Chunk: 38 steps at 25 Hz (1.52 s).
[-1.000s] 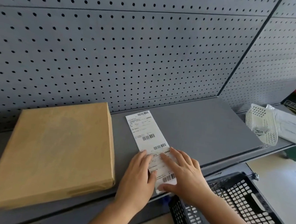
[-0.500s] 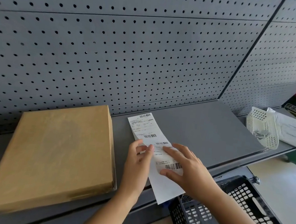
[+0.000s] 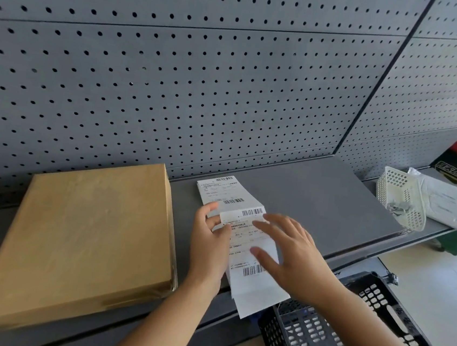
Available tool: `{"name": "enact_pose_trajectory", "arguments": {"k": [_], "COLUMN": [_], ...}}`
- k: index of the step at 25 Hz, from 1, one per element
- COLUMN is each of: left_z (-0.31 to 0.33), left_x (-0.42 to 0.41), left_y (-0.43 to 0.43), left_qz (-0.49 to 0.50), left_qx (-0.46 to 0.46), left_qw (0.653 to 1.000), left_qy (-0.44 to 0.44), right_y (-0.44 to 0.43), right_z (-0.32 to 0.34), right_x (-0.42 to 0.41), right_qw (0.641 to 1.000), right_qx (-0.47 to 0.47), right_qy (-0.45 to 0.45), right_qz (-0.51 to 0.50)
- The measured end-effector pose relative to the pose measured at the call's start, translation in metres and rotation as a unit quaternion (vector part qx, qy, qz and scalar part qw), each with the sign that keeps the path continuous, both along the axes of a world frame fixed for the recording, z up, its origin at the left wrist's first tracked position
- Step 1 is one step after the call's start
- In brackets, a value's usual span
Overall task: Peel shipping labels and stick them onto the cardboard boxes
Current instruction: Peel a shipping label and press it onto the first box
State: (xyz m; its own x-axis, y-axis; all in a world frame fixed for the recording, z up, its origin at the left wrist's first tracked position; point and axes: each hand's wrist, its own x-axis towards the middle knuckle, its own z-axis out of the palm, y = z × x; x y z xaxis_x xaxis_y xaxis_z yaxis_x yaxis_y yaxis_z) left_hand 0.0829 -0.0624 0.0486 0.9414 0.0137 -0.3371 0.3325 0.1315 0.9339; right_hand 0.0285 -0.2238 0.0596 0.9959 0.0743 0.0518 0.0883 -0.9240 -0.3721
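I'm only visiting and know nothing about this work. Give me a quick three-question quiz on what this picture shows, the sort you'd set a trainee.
1. True or false: the cardboard box has no label on its top yet.
2. The white basket sits: A) on the box; B) on the shelf, to the right; C) inside a black crate.
3. Which hand pinches the left edge of the label strip?
Key: 1 true; 2 B; 3 the left hand.
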Motion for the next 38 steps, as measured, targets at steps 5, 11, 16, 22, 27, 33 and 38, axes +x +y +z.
{"name": "enact_pose_trajectory", "arguments": {"k": [5,11,16,22,27,33,38], "left_z": [0.006,0.016,0.027,0.035,0.036,0.039,0.038], "left_x": [0.003,0.008,0.014,0.027,0.03,0.029,0.028], "left_y": [0.003,0.008,0.007,0.004,0.005,0.006,0.004], "left_qz": [-0.017,-0.025,0.0,0.013,0.019,0.021,0.019], "left_qx": [-0.002,-0.024,-0.048,-0.051,-0.076,-0.101,-0.098], "left_qw": [1.0,0.999,0.999,0.997,0.994,0.992,0.992], "left_qy": [-0.015,-0.019,0.013,0.051,0.069,0.068,0.071], "right_y": [0.01,0.017,0.019,0.014,0.012,0.013,0.012], "right_z": [0.001,0.002,0.004,0.002,0.001,0.001,-0.001], "right_x": [0.035,0.064,0.067,0.066,0.065,0.063,0.062], "right_qw": [0.996,0.992,0.985,0.969,0.96,0.961,0.957], "right_qx": [-0.008,-0.022,-0.015,-0.006,-0.003,0.008,0.01], "right_qy": [-0.091,-0.117,-0.167,-0.243,-0.274,-0.271,-0.285], "right_qz": [0.006,0.032,0.033,0.04,0.051,0.058,0.053]}}
